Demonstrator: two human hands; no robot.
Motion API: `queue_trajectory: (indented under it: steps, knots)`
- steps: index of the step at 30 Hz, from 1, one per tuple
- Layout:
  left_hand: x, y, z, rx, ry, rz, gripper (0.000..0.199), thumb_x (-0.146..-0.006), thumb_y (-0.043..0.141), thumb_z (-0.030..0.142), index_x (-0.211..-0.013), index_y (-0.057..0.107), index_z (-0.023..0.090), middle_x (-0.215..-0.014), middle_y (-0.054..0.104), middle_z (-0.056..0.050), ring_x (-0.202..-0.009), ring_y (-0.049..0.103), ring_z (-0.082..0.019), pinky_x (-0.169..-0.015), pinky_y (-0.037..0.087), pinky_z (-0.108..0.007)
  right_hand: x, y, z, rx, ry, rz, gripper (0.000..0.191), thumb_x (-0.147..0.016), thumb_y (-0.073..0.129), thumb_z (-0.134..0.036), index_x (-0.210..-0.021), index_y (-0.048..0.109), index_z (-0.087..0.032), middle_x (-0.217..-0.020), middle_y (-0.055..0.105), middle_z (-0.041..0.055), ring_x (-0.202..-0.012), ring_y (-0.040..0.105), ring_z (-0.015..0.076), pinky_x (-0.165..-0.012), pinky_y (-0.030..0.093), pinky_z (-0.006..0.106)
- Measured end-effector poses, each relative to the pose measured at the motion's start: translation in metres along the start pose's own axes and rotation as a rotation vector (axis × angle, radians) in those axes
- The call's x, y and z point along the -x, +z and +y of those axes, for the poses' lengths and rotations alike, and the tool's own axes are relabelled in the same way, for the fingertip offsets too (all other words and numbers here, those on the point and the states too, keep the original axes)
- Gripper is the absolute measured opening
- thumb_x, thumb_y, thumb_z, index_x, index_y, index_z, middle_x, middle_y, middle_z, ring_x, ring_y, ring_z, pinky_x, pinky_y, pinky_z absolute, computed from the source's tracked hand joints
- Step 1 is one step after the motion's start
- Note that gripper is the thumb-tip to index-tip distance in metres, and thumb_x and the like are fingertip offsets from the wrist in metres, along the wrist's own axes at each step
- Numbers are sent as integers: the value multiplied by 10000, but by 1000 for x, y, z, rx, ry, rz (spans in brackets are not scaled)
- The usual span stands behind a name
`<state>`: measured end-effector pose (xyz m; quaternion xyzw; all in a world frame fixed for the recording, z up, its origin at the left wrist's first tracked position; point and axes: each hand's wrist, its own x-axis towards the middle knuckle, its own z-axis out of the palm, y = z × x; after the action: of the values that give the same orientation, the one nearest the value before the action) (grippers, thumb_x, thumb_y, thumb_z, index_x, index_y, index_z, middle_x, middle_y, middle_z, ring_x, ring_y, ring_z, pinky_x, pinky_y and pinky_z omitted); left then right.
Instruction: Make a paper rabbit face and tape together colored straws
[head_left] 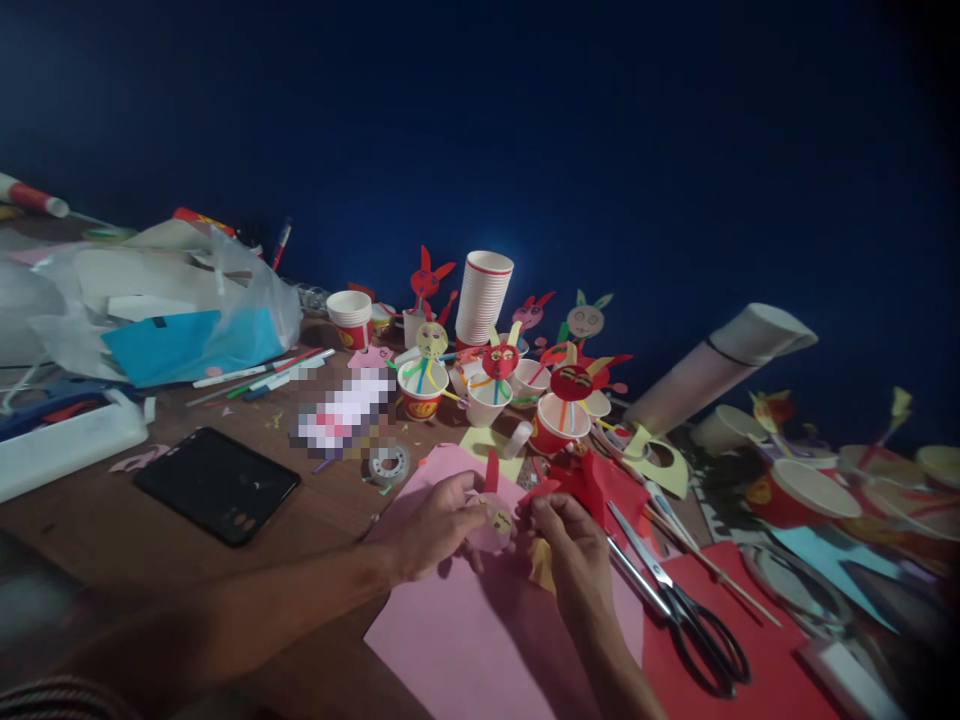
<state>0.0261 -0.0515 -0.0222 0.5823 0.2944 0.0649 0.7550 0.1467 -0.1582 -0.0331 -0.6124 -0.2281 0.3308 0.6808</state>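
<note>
My left hand (435, 525) has its fingers closed on a small round pink paper face (491, 530) with drawn features and a red ear strip (492, 470) standing up from it. Just to the right, my right hand (576, 540) pinches a small red paper piece (538, 492) by its edge, close beside the face. Both hands are above a large pink paper sheet (480, 640). A yellow paper scrap (543, 565) shows beneath the right hand. Black-handled scissors (679, 595) lie to the right of that hand, on red paper (750, 670).
Behind the hands stand several paper cups (489, 400) bearing paper animal faces, and a tall cup stack (484, 295). A tape roll (388, 463), a black phone-shaped case (217, 485) and pens (289, 372) lie left. Farther left is a plastic bag (255, 275). More cups (802, 495) stand right.
</note>
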Motion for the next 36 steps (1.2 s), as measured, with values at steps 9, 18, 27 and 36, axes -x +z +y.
queue_trajectory:
  steps: [9,18,27,36]
  knots:
    - [-2,2,-1,-2,7,-14,341,-774,506,435,-915,577,133,-839,651,-66,-393,541,-66,-304,314,-133,-2,-3,2,66,-29,13,204,-744,660,-356,-678,616,-168,-648,615,12,-616,549,155,-599,432,239]
    - [-2,3,-1,-41,-29,36,372,-744,557,436,-984,590,153,-872,643,-50,-378,542,-66,-284,281,-144,-2,-2,5,-18,50,-14,213,-725,684,-365,-675,610,-172,-636,622,5,-593,562,143,-571,439,232]
    - [0,8,2,-49,-107,90,323,-769,543,407,-919,607,128,-711,667,-54,-460,587,-93,-373,337,-149,0,5,2,-11,89,22,216,-689,697,-345,-626,592,-167,-601,609,4,-545,546,136,-511,430,217]
    - [1,13,1,5,-70,129,225,-780,578,339,-864,571,131,-746,674,-53,-607,645,-119,-450,384,-147,0,6,6,-22,134,25,220,-693,679,-327,-595,566,-166,-554,536,-16,-507,472,110,-485,399,199]
